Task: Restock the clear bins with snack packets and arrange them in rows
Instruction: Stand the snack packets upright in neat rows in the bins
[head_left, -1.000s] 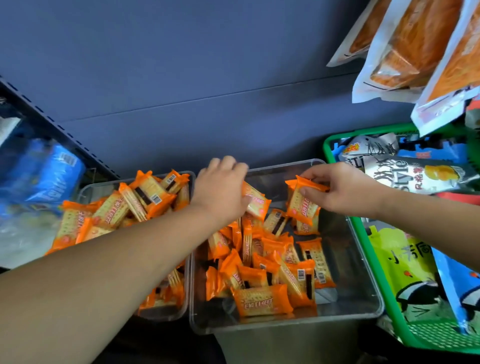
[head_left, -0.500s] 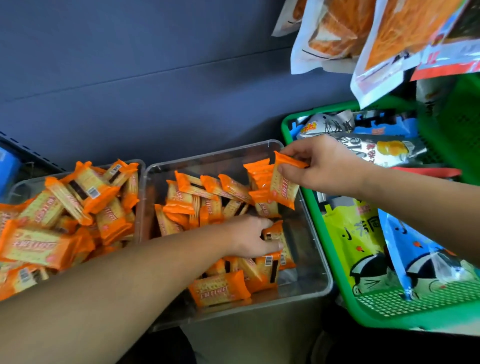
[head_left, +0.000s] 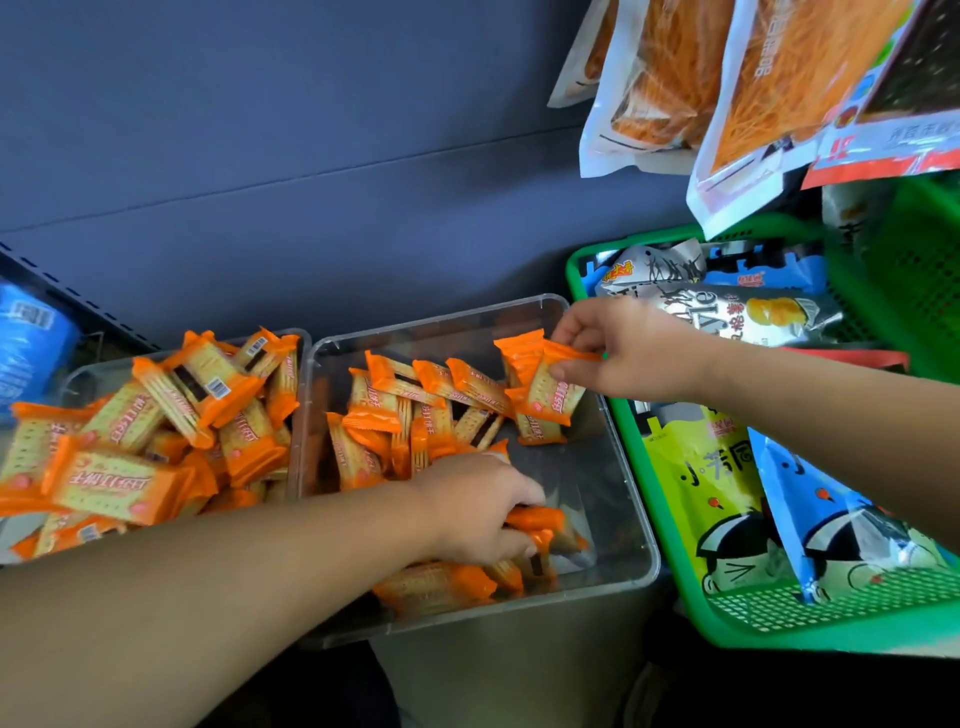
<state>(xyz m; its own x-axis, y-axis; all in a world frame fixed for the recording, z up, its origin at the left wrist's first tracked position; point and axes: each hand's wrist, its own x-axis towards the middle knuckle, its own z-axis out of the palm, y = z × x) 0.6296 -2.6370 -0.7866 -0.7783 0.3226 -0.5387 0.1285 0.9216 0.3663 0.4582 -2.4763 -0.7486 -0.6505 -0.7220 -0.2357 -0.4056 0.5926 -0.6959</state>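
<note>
Grey shelf backdrop (head_left: 311, 156). Left hand (head_left: 483, 514) moved to near packets (head_left: 537, 519) in clear bin (head_left: 431, 325), gripping them; right hand (head_left: 623, 348) pinches one packet (head_left: 558, 389) far-right. Rows unfinished.

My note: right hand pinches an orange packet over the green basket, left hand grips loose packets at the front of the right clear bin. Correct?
Not the basket. The head view shows the right hand pinching the orange packet over the back of the right clear bin, beside the green basket. The left hand does grip loose packets at that bin's front.
</note>
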